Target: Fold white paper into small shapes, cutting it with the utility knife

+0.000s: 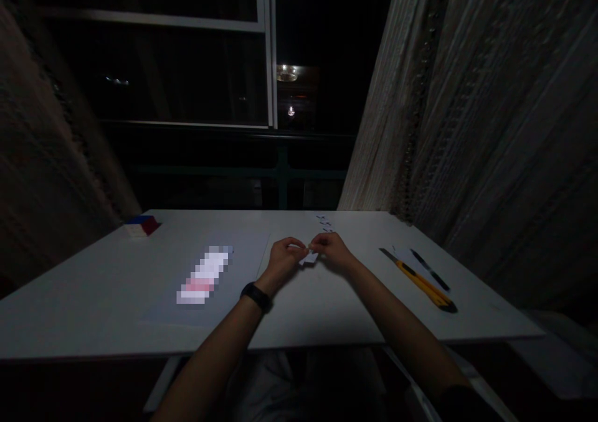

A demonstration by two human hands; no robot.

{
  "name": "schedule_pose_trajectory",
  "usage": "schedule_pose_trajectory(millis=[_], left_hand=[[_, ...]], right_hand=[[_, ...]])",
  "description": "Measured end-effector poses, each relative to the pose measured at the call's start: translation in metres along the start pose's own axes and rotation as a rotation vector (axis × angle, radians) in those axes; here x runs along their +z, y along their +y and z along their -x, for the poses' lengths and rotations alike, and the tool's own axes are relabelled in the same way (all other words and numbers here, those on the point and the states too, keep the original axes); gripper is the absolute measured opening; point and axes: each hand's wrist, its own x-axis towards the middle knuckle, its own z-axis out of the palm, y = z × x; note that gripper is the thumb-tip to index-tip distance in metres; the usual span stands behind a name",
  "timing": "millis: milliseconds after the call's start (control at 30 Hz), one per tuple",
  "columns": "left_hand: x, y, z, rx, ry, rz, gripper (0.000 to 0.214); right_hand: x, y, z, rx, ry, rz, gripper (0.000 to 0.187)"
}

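Observation:
Both hands meet over the middle of a white table (322,310). My left hand (286,257), with a black band (256,296) on its wrist, pinches a small piece of white paper (309,259) from the left. My right hand (332,249) has its fingertips closed on the same piece from the right. The fingertips almost touch, and part of the paper is hidden behind them. Just beyond the hands lie several small pieces with dark marks (323,221), too small to make out.
A yellow utility knife (423,285) with its blade out and a black pen (430,269) lie on the right. To the left, a blurred-out bright phone-like screen (205,276) rests on a white sheet (250,254). A coloured cube (142,225) sits far left. Curtains flank a dark window.

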Motion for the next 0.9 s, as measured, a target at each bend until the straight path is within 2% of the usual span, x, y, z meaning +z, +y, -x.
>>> schedule_pose_trajectory(millis=[167,367,533,700,900], left_hand=[[0.000,0.000,0.000,-0.001,0.020,0.006,0.024],[-0.005,-0.002,-0.002,-0.109,-0.065,0.116,0.029],[-0.004,0.000,0.000,-0.176,-0.109,0.161,0.029],[-0.004,0.000,0.000,-0.198,-0.109,0.186,0.025],[-0.003,0.001,0.000,-0.205,-0.125,0.147,0.029]], right_hand=[[0.001,0.002,0.000,-0.041,0.014,0.099,0.007],[-0.009,-0.007,0.004,-0.085,-0.149,0.100,0.013],[-0.013,-0.013,0.006,-0.090,-0.197,0.134,0.015],[-0.015,-0.013,0.006,-0.108,-0.219,0.127,0.015],[-0.012,-0.009,0.004,-0.051,-0.195,0.149,0.009]])
